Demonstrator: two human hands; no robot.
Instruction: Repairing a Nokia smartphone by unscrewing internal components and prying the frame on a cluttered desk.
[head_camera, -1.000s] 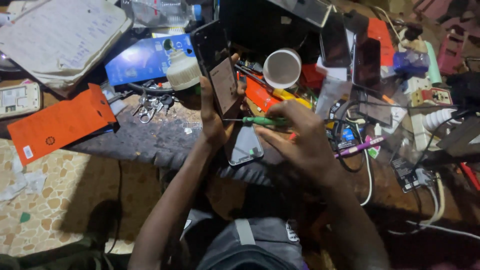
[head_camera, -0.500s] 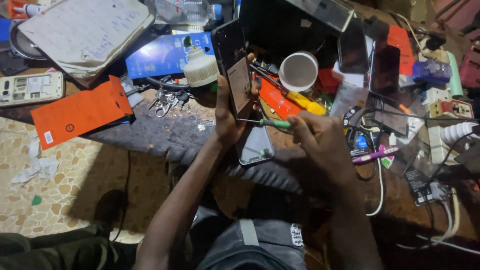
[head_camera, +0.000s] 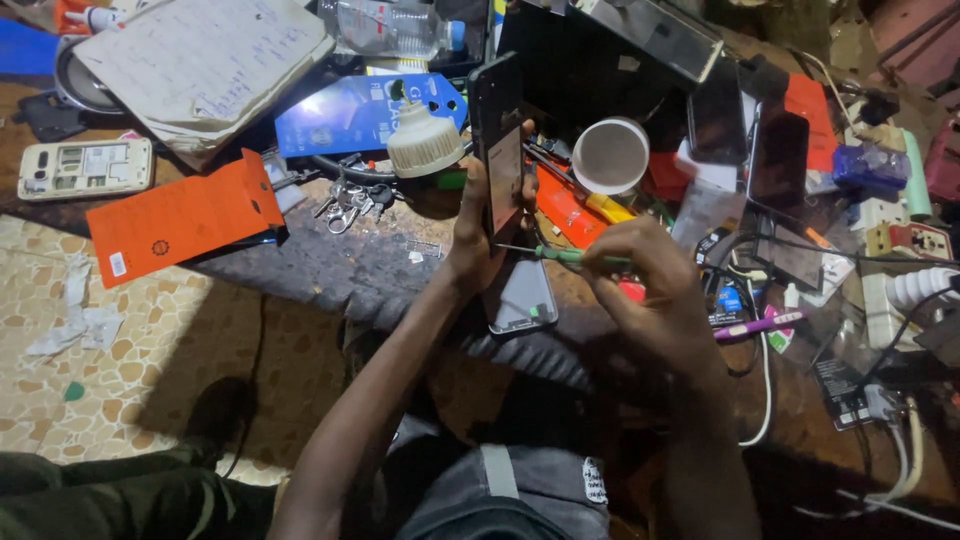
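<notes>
Bare bench strip (head_camera: 330, 265) left of phone (head_camera: 498, 150) passable; white cup (head_camera: 610, 155), cables (head_camera: 760, 330) crowd right.

My two bare forearms, no sleeves, no rings or watch on my left hand (head_camera: 478, 235) or right hand (head_camera: 650, 290), grey garment with a pale strap and small white patch at my lap

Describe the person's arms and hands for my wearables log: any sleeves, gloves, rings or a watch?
Both forearms are bare, with no sleeves in view. The left hand and right hand wear no gloves, and I can see no rings, watch or wristband on either. The light is dim, so small items could be missed.
</notes>
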